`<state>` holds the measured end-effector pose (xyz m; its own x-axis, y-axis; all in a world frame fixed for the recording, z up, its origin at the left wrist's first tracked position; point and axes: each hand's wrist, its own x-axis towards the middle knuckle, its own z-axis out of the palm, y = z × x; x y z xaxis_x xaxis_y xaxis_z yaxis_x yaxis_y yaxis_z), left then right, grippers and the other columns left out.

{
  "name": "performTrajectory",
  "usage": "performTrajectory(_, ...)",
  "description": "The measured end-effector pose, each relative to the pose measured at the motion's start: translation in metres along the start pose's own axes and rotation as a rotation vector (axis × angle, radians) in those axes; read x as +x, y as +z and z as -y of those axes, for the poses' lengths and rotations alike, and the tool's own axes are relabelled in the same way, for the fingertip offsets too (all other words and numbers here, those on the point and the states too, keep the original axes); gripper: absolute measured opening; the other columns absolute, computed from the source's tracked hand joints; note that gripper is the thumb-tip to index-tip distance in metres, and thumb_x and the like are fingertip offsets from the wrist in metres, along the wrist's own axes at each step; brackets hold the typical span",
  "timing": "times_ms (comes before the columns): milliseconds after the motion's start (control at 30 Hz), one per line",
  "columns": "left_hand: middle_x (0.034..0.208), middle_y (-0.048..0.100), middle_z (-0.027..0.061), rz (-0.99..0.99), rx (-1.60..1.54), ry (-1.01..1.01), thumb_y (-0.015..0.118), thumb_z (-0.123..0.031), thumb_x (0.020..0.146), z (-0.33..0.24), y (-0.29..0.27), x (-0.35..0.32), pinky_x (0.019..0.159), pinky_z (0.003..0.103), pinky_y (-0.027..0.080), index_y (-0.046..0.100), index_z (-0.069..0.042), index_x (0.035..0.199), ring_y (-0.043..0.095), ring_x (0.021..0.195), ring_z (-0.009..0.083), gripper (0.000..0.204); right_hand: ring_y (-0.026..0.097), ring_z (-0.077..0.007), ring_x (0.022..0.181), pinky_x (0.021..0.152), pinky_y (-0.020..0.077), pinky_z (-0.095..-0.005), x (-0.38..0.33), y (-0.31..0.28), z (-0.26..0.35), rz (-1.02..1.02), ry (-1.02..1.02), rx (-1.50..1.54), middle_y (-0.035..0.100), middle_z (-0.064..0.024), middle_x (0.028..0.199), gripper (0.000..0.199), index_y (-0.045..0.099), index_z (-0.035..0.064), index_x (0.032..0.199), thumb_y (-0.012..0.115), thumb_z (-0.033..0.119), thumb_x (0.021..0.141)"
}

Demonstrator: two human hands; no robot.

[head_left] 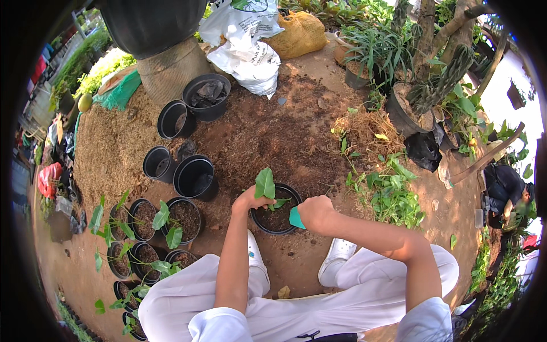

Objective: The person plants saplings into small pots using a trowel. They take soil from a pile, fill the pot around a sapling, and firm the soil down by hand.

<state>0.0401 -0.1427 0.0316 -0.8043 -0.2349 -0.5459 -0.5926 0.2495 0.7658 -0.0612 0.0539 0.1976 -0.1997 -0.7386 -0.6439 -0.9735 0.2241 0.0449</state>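
A round black plant pot [280, 232] with dark soil stands on the ground between my feet. At its left rim my left hand [249, 200] is closed on a leafy seedling [264, 183], whose broad green leaf rises above the fingers. Lower leaves of the plant hang over the soil. My right hand [317, 214] is a fist at the pot's right rim, wrapped round a teal scoop-like tool [296, 218]. Only a short part of that tool shows; the rest is hidden by the hand.
Several potted seedlings [145, 219] stand to my left. Beyond them are black pots [195, 178] without plants. Loose dark soil [273, 134] spreads ahead, with white sacks [250, 62] behind. Cut green vines [394, 191] lie at right. Another person [506, 191] sits at the far right.
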Motion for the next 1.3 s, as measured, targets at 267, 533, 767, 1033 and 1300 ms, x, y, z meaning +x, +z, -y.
performTrajectory(267, 0.079, 0.069, 0.0023, -0.011, -0.032, -0.002, 0.084, -0.025, 0.080, 0.010, -0.001, -0.002, 0.053, 0.032, 0.047, 0.067, -0.007, 0.092, 0.066, 0.066, 0.0126, 0.027, 0.076, -0.0296, 0.094, 0.075, 0.0603, -0.0385, -0.014, -0.007, -0.011, -0.061, 0.095, 0.103, 0.077, -0.0138, 0.098, 0.020, 0.079, 0.0074, 0.097, 0.069, 0.014, 0.081)
performTrajectory(533, 0.083, 0.072, 0.0038, -0.027, -0.066, 0.007, 0.083, -0.024, 0.080, 0.009, 0.001, -0.004, 0.054, 0.031, 0.049, 0.067, -0.006, 0.092, 0.068, 0.067, 0.0132, 0.027, 0.074, -0.0363, 0.093, 0.079, 0.0597, -0.0457, 0.000, 0.025, -0.029, -0.019, 0.136, 0.320, 0.075, -0.0213, 0.095, 0.021, 0.076, 0.0009, 0.092, 0.066, 0.014, 0.080)
performTrajectory(767, 0.082, 0.071, 0.0043, -0.039, -0.046, 0.000, 0.082, -0.024, 0.080, 0.011, -0.002, -0.003, 0.055, 0.031, 0.049, 0.067, -0.004, 0.094, 0.068, 0.066, 0.0139, 0.029, 0.071, -0.0414, 0.094, 0.081, 0.0573, -0.0479, -0.024, 0.018, -0.028, 0.012, -0.001, 0.450, 0.071, -0.0286, 0.096, 0.027, 0.070, -0.0067, 0.095, 0.060, 0.014, 0.081)
performTrajectory(1033, 0.080, 0.069, 0.0039, -0.031, -0.052, -0.016, 0.081, -0.024, 0.082, 0.010, -0.002, -0.002, 0.056, 0.032, 0.050, 0.066, -0.006, 0.092, 0.067, 0.065, 0.0135, 0.026, 0.070, -0.0448, 0.097, 0.084, 0.0570, -0.0501, -0.004, 0.057, 0.007, 0.127, 0.008, 0.449, 0.071, -0.0298, 0.101, 0.034, 0.066, -0.0100, 0.103, 0.054, 0.017, 0.085)
performTrajectory(1300, 0.081, 0.070, 0.0035, -0.043, -0.086, 0.008, 0.081, -0.024, 0.083, 0.005, -0.001, -0.010, 0.059, 0.033, 0.050, 0.067, -0.005, 0.092, 0.066, 0.064, 0.0135, 0.025, 0.073, -0.0404, 0.094, 0.083, 0.0578, -0.0485, -0.008, 0.027, 0.010, 0.201, -0.046, 0.518, 0.072, -0.0284, 0.089, 0.030, 0.070, -0.0089, 0.089, 0.055, 0.016, 0.084)
